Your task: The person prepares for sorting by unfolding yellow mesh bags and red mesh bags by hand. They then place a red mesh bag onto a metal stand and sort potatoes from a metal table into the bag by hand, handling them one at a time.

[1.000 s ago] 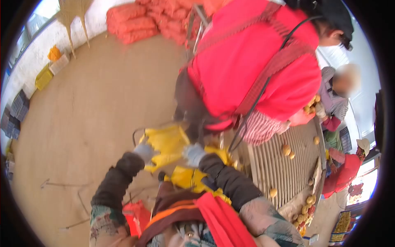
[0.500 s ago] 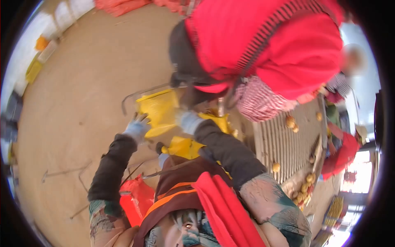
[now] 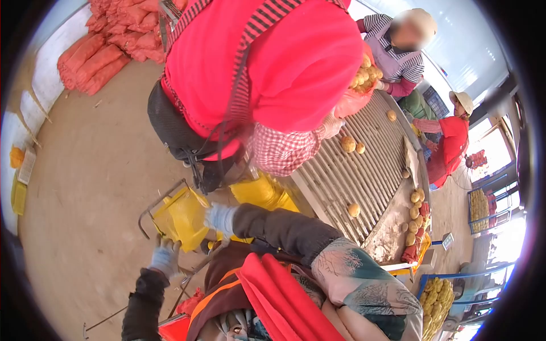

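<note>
A translucent yellow plastic bag is stretched out in front of me, beside a bent thin metal rod frame. My left hand, in a pale glove with darker fingertips, has its fingers at the bag's lower left edge and seems to pinch it. My right hand, also in a pale glove, closes on the bag's right side; its fingertips are blurred. More yellow plastic lies beyond my right forearm, under the other person's legs.
A person in red bends close ahead, holding a mesh sack of potatoes. A slatted sorting table carries several potatoes. Two more people stand behind it. Red sacks are piled far left. Thin rods lie low left.
My view has swung right and up, showing more of the sorting table and the red sacks. The left hand has moved down to the bag's lower edge; the right hand stays at its right side.
</note>
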The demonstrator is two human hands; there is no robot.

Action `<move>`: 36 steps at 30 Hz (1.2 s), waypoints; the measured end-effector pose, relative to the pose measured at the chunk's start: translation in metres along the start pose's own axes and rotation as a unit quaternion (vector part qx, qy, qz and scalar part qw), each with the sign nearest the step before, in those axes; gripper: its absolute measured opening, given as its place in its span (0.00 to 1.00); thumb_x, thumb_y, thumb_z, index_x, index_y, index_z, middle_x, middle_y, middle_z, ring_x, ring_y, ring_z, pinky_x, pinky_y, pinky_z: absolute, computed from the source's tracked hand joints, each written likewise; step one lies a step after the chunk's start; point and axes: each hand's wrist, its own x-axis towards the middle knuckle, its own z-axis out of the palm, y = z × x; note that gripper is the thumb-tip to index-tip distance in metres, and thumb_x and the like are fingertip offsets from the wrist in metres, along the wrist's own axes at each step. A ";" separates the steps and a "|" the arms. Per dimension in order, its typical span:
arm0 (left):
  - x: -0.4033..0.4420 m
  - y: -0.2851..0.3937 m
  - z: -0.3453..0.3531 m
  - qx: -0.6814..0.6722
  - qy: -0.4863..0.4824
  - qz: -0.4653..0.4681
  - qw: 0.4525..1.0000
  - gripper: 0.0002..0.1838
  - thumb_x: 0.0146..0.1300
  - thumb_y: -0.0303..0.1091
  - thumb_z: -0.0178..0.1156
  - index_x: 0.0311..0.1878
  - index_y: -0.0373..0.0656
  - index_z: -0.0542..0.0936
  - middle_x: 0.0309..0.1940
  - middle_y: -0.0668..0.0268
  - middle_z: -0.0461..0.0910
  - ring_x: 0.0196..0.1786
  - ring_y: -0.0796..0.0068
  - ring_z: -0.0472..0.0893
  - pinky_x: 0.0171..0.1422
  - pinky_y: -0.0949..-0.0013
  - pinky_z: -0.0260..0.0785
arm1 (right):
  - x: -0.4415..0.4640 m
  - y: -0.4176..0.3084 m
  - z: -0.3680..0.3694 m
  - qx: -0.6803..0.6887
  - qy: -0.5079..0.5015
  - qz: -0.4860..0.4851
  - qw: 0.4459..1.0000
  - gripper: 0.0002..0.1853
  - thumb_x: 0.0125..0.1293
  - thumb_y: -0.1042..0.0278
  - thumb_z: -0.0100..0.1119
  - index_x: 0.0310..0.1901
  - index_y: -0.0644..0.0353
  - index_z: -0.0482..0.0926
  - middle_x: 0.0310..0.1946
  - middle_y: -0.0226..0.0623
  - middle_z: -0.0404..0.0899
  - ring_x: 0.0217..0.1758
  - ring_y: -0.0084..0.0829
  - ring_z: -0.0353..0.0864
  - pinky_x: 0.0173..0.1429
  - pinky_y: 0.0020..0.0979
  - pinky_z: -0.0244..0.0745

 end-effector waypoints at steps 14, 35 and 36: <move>-0.002 0.039 0.014 0.008 -0.028 -0.066 0.997 0.51 0.31 0.62 0.69 0.56 0.36 0.67 0.54 0.54 0.67 0.65 0.56 0.58 0.73 0.46 0.35 | -0.013 -0.026 0.032 -0.061 0.015 0.033 0.997 0.16 0.53 0.56 0.55 0.43 0.52 0.76 0.47 0.33 0.72 0.57 0.35 0.67 0.57 0.43 0.63; 0.011 0.030 0.011 0.047 -0.079 -0.062 0.994 0.55 0.33 0.68 0.64 0.58 0.33 0.66 0.60 0.51 0.62 0.70 0.48 0.49 0.74 0.43 0.30 | 0.011 -0.007 0.051 -0.089 0.001 0.024 0.996 0.18 0.62 0.60 0.43 0.48 0.55 0.77 0.54 0.36 0.74 0.66 0.43 0.62 0.71 0.54 0.44; 0.011 0.030 0.013 0.054 -0.076 -0.062 0.994 0.54 0.33 0.68 0.64 0.58 0.33 0.66 0.59 0.51 0.63 0.70 0.49 0.50 0.74 0.43 0.31 | 0.005 -0.007 0.045 -0.074 0.008 0.011 0.997 0.17 0.62 0.60 0.44 0.47 0.55 0.77 0.54 0.36 0.74 0.66 0.42 0.62 0.71 0.54 0.46</move>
